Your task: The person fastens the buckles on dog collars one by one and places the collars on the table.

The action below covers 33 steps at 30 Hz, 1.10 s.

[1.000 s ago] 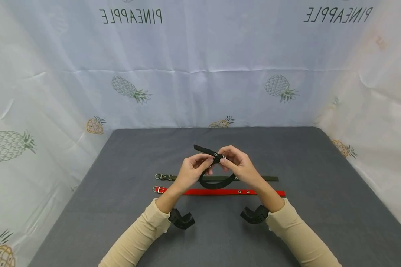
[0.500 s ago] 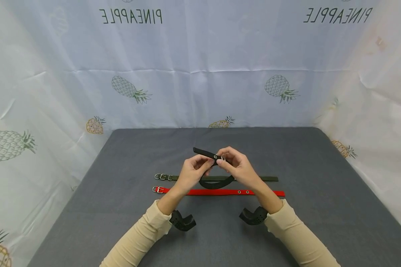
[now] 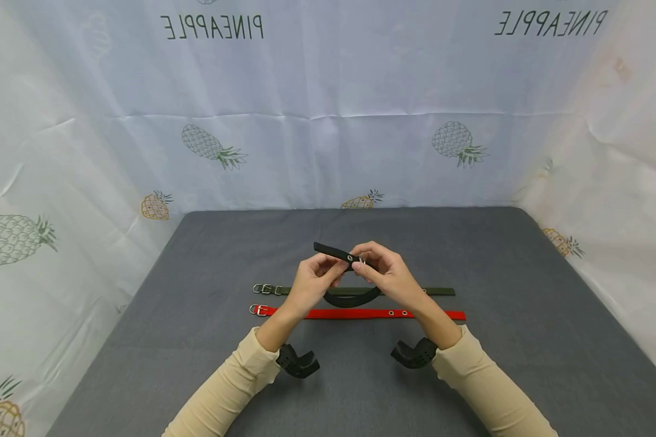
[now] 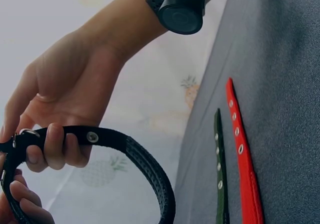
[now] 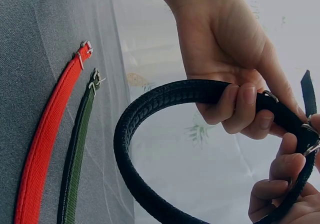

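Note:
A black dog collar [image 3: 352,301] hangs bent into a loop between both hands, above the table. My left hand [image 3: 313,280] pinches it near the overlap, where its free end [image 3: 330,249] sticks out up and to the left. With thumb and fingers my right hand [image 3: 388,270] grips it at the metal buckle [image 3: 362,260]. The right wrist view shows the padded inside of the black collar [image 5: 122,149] and the left hand's fingers [image 5: 240,104] curled round it. In the left wrist view the right hand's fingers [image 4: 55,144] wrap the strap beside a metal eyelet [image 4: 92,137].
A green collar [image 3: 441,292] and a red collar [image 3: 333,314] lie straight and roughly parallel on the grey table [image 3: 197,340], buckles to the left. Both pass under the hands in the head view. Behind the table hangs a white pineapple-print curtain [image 3: 317,152].
Both hands and the black collar have shifted slightly to the left. The free end sits a little lower, and the right hand now covers more of the loop's right side.

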Each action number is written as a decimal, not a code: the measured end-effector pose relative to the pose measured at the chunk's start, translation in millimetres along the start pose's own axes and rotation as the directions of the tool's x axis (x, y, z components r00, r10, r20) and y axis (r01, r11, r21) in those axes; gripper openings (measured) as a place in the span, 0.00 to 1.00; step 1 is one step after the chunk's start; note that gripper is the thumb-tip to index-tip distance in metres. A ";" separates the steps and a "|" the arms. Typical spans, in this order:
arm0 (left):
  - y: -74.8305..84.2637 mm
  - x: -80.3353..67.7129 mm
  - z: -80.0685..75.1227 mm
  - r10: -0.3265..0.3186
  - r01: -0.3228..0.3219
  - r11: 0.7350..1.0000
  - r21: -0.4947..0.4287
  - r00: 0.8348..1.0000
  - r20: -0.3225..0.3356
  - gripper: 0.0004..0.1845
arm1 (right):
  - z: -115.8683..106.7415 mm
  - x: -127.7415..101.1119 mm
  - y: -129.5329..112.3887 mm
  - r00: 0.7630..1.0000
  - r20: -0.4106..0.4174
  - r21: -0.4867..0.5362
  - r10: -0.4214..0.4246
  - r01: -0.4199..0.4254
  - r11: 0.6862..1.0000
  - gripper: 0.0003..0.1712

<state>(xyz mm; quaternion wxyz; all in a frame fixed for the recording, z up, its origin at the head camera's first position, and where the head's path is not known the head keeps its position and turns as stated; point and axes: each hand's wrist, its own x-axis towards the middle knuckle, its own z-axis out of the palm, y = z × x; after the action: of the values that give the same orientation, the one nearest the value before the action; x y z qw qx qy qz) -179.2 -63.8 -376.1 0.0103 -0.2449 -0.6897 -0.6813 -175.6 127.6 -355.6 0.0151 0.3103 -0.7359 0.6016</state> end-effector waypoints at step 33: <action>8.1 0.7 -4.6 -0.059 0.061 0.998 -0.028 0.995 0.076 0.15 | -4.1 1.5 -2.4 0.997 0.080 -0.002 0.009 -0.009 1.000 0.15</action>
<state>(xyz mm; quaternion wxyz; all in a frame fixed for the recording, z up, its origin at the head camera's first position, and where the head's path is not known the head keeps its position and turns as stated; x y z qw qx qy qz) -178.4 -68.3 -367.9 -0.0398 -0.2496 -0.6863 -0.6820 -177.1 130.4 -351.9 -0.0166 0.3307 -0.7379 0.5881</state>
